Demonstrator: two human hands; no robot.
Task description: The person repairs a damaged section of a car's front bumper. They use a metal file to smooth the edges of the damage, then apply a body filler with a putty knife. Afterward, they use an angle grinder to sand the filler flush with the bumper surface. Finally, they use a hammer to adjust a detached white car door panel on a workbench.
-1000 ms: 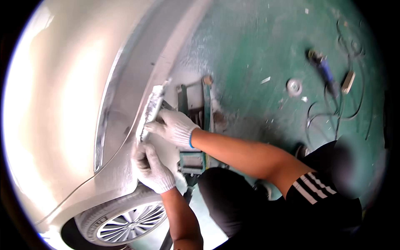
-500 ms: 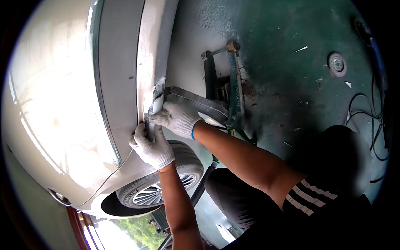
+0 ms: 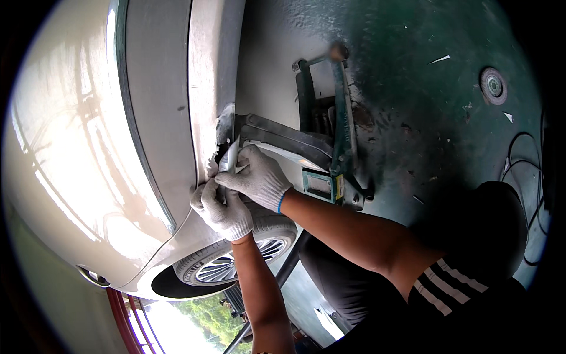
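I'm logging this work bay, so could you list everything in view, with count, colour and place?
Car body: one, pale silver, left side
Worn sill patch: one, grey with a dark gap, just above the hands
Thin strip: one, silvery, in the right hand's fingers
Wheel: one, dark tyre with silver spokes, below the hands
Jack frame: one, dark green, right of the sill
Round disc: one, grey, floor at upper right
Scraps: at least two, white, near the disc
Cable: count unclear, black, far right
Floor: one, green, right side
Greenery: uncountable, green, bottom
Gloved hands: two, white, centre; left, right
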